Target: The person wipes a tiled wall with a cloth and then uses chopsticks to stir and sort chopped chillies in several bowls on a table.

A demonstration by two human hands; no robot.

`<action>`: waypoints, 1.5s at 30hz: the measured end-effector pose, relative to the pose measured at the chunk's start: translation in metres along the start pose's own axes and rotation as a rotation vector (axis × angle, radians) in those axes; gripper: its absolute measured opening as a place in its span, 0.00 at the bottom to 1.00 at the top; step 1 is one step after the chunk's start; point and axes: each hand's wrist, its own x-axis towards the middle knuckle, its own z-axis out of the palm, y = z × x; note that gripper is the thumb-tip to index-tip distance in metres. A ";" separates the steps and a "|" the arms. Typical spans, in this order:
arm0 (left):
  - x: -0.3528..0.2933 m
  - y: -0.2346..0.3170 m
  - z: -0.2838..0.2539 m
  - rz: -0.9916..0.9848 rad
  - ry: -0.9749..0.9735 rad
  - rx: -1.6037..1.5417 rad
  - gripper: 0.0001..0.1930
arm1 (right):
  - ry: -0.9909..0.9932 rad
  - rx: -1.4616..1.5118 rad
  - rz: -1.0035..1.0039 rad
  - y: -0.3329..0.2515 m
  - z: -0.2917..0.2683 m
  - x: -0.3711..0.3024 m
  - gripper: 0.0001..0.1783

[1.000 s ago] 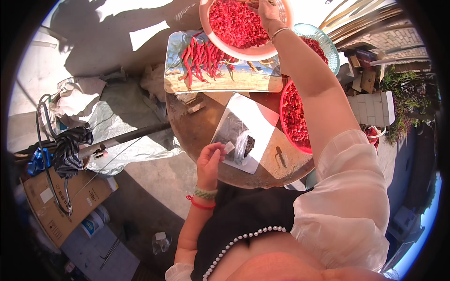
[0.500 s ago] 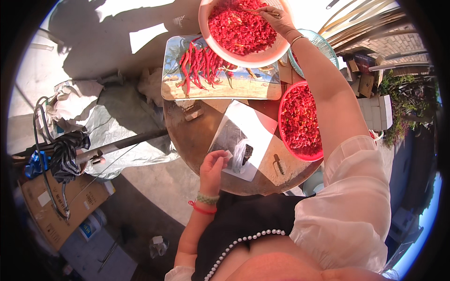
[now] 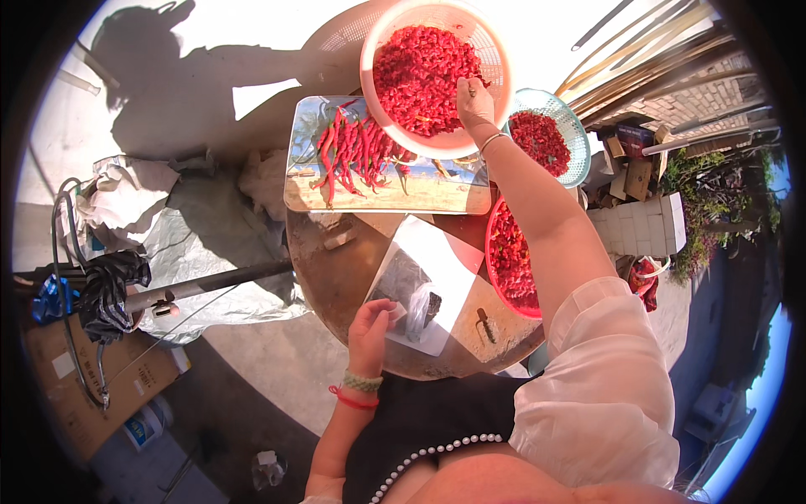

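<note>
My right hand (image 3: 475, 104) reaches over the near right part of a pale pink colander (image 3: 368, 101) filled with chopped red chilies (image 3: 424, 71). Its fingers are closed round a thin stick-like utensil, mostly hidden by the hand. Near the table's front edge, my left hand (image 3: 368, 338) pinches a small white piece (image 3: 397, 312) that looks like paper. Beside it, a clear plastic bag (image 3: 417, 309) with dark bits lies on a white sheet (image 3: 457, 269). Whole red chilies (image 3: 346, 151) lie on a rectangular tray (image 3: 300, 191), partly under the colander.
A red basin (image 3: 510, 301) and a light blue colander (image 3: 578, 139), both with chopped chilies, stand at the right. A small dark tool (image 3: 486, 326) and a block (image 3: 340, 234) lie on the round table (image 3: 323, 277). A metal bar (image 3: 227, 279) is at the left.
My right hand has moved from the colander's far side nearer to me, and the utensil has dropped mostly out of sight. The whole scene has shifted down slightly. My left hand keeps its pinch.
</note>
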 end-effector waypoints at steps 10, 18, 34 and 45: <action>0.001 0.002 -0.006 0.025 0.009 0.002 0.10 | -0.096 0.826 0.119 -0.069 -0.030 0.013 0.15; 0.004 0.003 0.003 0.006 0.001 -0.010 0.10 | -0.193 0.009 0.103 -0.009 -0.010 -0.033 0.25; 0.002 -0.002 0.009 0.003 0.026 0.014 0.10 | -0.543 0.744 0.144 -0.060 -0.041 -0.009 0.12; 0.008 -0.003 0.005 -0.002 -0.018 0.040 0.10 | -0.405 0.573 -0.177 -0.012 -0.052 0.058 0.11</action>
